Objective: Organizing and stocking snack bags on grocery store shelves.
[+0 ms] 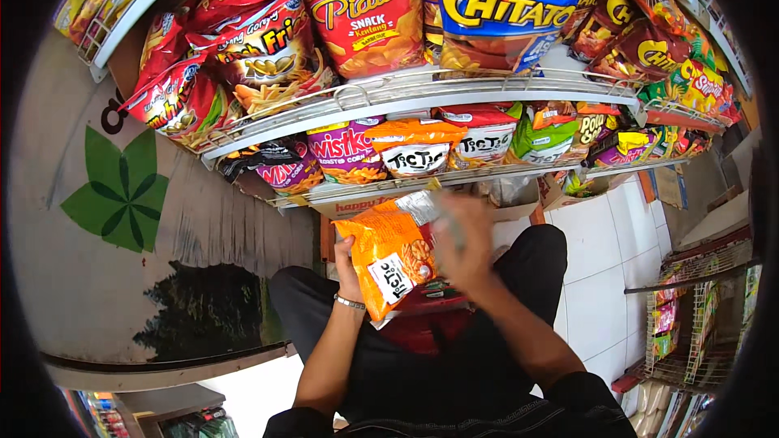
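Note:
An orange snack bag (381,239) is tilted in front of me above my lap, its printed back and a white label facing up. My left hand (347,269) grips its left edge, the thumb lying on the bag. At its upper right corner is my right hand (466,235), smeared by motion. Something greyish shows against that hand, too blurred to name. Below the bag, partly covered by it, a red package (430,298) rests on my lap.
Before me stands a wire-edged shelf (422,101) with snack bags in two tiers. Cardboard boxes (519,209) sit under the lower tier. A glass panel with a green leaf decal (122,186) is on the left. On the right are white floor tiles (596,300) and a wire rack (690,316).

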`<state>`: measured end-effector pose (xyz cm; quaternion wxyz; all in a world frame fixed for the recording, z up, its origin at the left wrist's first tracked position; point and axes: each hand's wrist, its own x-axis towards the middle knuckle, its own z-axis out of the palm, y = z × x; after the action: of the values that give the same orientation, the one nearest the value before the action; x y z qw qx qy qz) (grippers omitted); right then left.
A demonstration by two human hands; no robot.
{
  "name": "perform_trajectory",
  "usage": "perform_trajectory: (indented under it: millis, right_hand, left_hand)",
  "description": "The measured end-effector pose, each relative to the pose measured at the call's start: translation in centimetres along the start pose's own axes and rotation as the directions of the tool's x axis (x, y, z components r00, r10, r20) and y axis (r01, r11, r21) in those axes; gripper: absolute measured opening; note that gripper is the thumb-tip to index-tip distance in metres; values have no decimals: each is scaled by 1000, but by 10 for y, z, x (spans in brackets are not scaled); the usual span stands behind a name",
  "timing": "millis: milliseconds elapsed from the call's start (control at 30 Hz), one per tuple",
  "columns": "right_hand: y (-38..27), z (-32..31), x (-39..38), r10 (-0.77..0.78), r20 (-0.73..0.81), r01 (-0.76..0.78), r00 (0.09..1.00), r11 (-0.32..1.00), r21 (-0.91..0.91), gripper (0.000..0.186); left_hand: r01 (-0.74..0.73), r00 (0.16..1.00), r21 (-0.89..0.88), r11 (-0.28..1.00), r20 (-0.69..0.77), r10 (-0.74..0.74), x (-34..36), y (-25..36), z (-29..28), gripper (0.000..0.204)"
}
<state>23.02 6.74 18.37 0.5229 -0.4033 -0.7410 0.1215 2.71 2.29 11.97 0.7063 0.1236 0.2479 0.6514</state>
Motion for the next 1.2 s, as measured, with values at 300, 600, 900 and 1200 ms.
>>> perform_trajectory:
  millis: [300,600,900,1200]
  right_hand:
    - [-21,29,-9,-208,257,221,944,975,-22,51]
    - [82,25,-15,534,260,-594,805,712,376,30]
    - [-11,9,-9,-67,30,64,997,996,66,42]
    - [-10,21,-7,-251,200,288,947,940,-183,49]
  left_hand:
    - [70,997,64,995,11,-71,-4,3,-12,60]
    - [-6,1000,-101,995,15,8,0,17,1,58]
    - [-7,998,-197,980,-60,-5,8,2,-20,58]
    - [63,997,-329,942,-18,-73,-2,5,-5,63]
